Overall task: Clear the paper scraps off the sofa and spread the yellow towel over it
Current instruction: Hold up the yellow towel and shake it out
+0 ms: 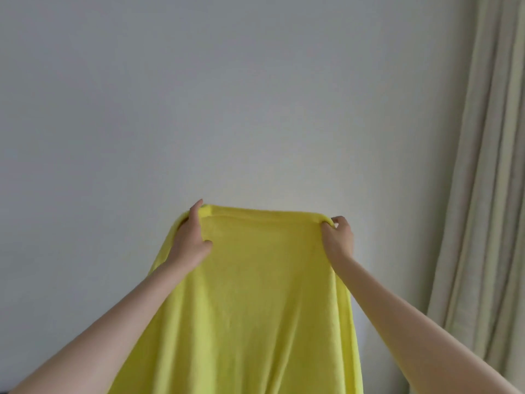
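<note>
The left hand (189, 240) grips the top left corner of the yellow towel (255, 302), its fingers wrapped over the folded upper edge and the thumb pressed into the cloth on the near side. The right hand (338, 237) pinches the opposite top corner, thumb and curled fingers bunching the fabric into a small knot of folds (one fingertip shows just above the edge). Both forearms reach up and forward from the lower corners of the view, bare, with the towel stretched between them.

The towel is held up in the air in front of the person, its top edge running almost level from one hand to the other and rolled over slightly toward the camera. From there it hangs down in long soft creases, widening toward the bottom, and runs out of the frame at the lower edge, so where its lower end lies cannot be told.

Behind the towel stands a plain pale wall (199, 95) that fills most of the view. At the right side hangs a pale greenish curtain (488, 166) in vertical pleats, from the top of the frame to the bottom.

No container of any kind shows in this view.
</note>
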Demonstrator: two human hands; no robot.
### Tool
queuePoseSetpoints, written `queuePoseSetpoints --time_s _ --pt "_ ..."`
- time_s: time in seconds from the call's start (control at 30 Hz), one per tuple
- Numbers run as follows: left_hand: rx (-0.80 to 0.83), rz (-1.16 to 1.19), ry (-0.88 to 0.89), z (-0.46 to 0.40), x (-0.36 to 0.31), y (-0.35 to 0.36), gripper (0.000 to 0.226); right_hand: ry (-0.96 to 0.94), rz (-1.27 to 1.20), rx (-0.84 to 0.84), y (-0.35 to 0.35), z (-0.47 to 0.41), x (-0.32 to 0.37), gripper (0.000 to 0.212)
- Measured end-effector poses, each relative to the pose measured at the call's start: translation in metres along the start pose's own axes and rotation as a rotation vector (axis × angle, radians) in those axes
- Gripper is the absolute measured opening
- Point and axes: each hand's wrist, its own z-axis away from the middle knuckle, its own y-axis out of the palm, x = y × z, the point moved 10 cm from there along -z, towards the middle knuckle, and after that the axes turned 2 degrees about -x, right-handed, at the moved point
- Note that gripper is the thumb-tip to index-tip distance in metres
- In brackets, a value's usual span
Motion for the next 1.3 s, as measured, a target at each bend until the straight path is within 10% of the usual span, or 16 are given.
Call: queuePoseSetpoints --time_s 0.33,0.53,1.1,1.3 --pt "0.062 -0.165 0.276 0.025 -0.054 0.024 0.117 -0.442 0.063 0.386 0.086 0.059 0.122 0.021" --pt "-0.08 -0.052 0.174 0.012 -0.026 0.01 0.014 -0.521 0.096 0.519 0.108 0.089 0.114 0.014" --pt "-0.326 -0.053 0.209 -0.003 -0.031 -0.059 0.041 -0.162 0.809 0.565 0.138 0.07 -0.07 0.015" --pt "-0.447 -0.067 0.136 -0.023 -0.011 -0.095 0.019 0.119 0.375 0.823 0.154 0.095 -0.11 0.02"
